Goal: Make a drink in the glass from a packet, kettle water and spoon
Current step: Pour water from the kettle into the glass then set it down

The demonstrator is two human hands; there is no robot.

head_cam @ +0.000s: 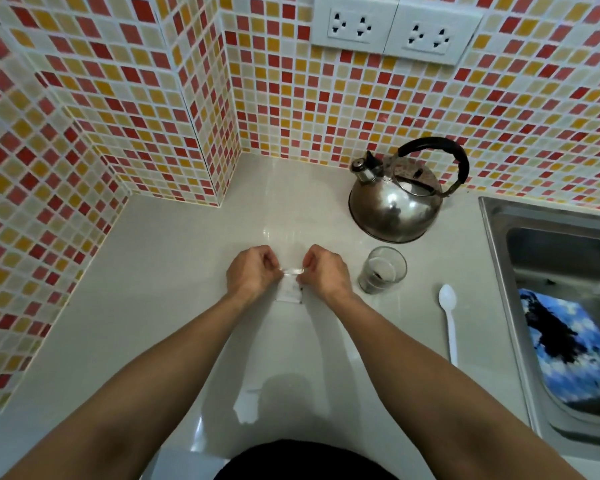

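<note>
Steel kettle (395, 206) is the anchor here, sitting on the pale counter (174, 258) near the tiled back wall (326, 109), black handle arched over the top and spout aimed left.

Just in front of the kettle, a touch to the right, is the glass (383, 274). It stands upright with something dark at the bottom, close to the kettle but not touching as far as I can see. Further front and right of the kettle lies a white plastic spoon (449, 323), bowl end pointing back toward the kettle, handle toward the person. It sits between the glass and the sink (492, 244), whose steel rim runs along the right of the kettle and takes up that whole side, so not much room over there. There's a blue and black thing (565, 344) in the basin, can't tell what it is.

In front and left of the kettle, both hands are on the packet (290, 287). Left hand (253, 273) and right hand (326, 271) are each curled in tight, fingertips pinching the packet's top edge from either side, with the white body hanging down between the wrists. Can't tell if it's torn yet.

Left of the kettle the counter is wide open all the way to the tiled corner, and there's plenty of bare surface toward the front edge too.

Count: one kettle, one glass, one spoon, one packet, two hands, and two double sockets (395, 27) on the wall above the kettle.
</note>
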